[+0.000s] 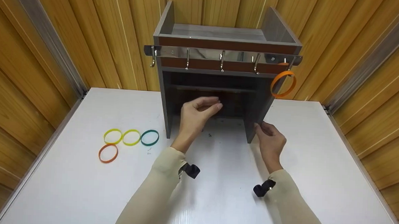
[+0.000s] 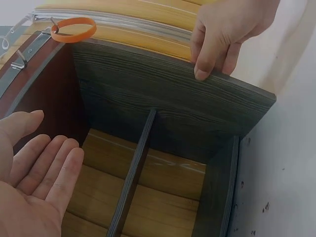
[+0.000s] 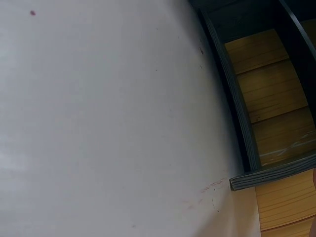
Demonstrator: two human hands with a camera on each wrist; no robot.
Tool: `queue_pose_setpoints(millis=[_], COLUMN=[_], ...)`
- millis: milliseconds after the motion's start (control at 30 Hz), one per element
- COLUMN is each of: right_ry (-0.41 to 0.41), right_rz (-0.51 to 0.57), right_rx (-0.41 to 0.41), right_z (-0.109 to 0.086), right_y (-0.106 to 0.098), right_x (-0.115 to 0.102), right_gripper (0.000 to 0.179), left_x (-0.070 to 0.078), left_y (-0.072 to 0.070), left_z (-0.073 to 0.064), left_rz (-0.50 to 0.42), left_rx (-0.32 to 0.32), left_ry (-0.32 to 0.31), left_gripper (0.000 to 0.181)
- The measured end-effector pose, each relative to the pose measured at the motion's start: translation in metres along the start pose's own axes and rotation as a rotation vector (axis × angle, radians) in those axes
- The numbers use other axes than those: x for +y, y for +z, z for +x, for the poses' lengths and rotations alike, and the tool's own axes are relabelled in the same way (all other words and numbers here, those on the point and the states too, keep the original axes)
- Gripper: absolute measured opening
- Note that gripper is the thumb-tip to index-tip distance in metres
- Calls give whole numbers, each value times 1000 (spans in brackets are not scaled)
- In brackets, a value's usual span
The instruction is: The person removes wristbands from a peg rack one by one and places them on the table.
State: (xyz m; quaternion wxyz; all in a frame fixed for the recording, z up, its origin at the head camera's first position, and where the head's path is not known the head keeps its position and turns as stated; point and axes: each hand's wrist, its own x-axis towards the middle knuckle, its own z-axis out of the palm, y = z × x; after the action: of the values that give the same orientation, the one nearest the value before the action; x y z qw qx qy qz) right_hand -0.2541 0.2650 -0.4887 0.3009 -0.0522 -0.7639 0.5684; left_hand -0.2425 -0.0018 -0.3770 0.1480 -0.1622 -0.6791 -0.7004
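Note:
A dark grey wooden shelf unit point(image 1: 166, 100) stands on the table, with a metal hook rail point(image 1: 205, 54) across its front. My left hand point(image 1: 197, 115) hovers before the unit's lower opening; the left wrist view shows its fingers loosely extended, with nothing in them. My right hand point(image 1: 271, 140) pinches the front edge of the unit's right side panel point(image 2: 163, 84), low down, thumb on the inner face point(image 2: 201, 74). An orange wristband point(image 1: 283, 84) hangs from the rightmost hook. In the right wrist view, only a sliver of skin shows at the right edge.
On the table point(image 1: 58, 186) left of the unit lie two yellow wristbands point(image 1: 131, 144), a green wristband point(image 1: 149, 145) and an orange-red wristband point(image 1: 108, 162). Wood-patterned walls point(image 1: 29, 67) enclose the table at the back and both sides.

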Motion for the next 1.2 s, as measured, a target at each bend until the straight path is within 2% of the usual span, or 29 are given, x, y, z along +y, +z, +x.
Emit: queue_pose_setpoints(millis=[267,533,700,967,1200], right_ry=[1,2,1,-8,14], right_rz=[3,32,45,36,23], right_rx=[-2,3,10,7,13], right_z=[0,0,0,0,1], right_y=[0,1,2,1,2], right_x=[1,0,-1,-1,1], right_gripper=[19,19,19,18,19], left_x=[3,7,10,17,26], left_y=[20,34,41,57,71], left_z=[13,20,22,28,34], left_rz=[12,50,33,-62,-54], left_rx=[-13,-36,-44,-65,-91], left_ry=[-40,-40,-35,-11,6], left_gripper=[25,24,24,21,26])
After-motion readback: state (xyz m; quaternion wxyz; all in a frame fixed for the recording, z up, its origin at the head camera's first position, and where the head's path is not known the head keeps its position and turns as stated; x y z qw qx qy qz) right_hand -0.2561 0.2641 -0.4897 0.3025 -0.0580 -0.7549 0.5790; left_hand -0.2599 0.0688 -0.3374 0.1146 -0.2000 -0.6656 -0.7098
